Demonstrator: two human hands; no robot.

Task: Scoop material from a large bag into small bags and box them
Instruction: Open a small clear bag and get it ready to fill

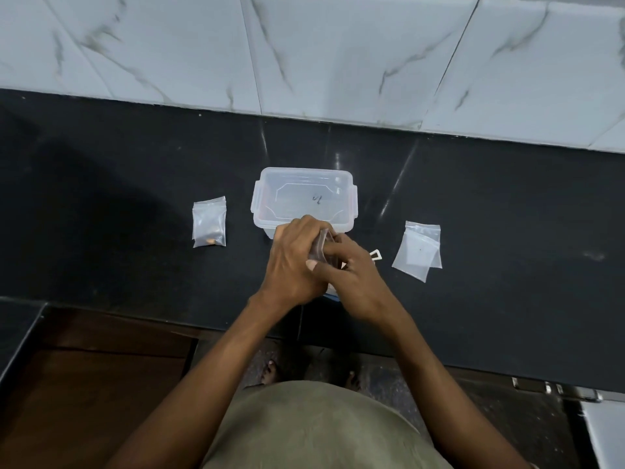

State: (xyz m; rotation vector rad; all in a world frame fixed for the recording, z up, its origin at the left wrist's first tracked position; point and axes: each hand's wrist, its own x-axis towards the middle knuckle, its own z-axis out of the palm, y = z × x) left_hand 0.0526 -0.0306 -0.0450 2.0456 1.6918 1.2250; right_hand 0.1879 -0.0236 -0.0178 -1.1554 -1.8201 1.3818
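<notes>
Head view shows the left hand (292, 262) and right hand (351, 275) pressed together around a small clear plastic bag (319, 250), fingers pinched on its top edge, probably to seal it before boxing. Just beyond the knuckles sits the clear lidded plastic box (304, 194), close for an easy drop. Left of the hands lies a filled small clear bag (209, 222); to their right, flat empty clear bags (417, 250) wait on the black stone counter (135, 198).

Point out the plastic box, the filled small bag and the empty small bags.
plastic box (304, 194): head view, lid centre.
filled small bag (209, 223): head view, bag middle.
empty small bags (417, 253): head view, top bag's middle.
</notes>
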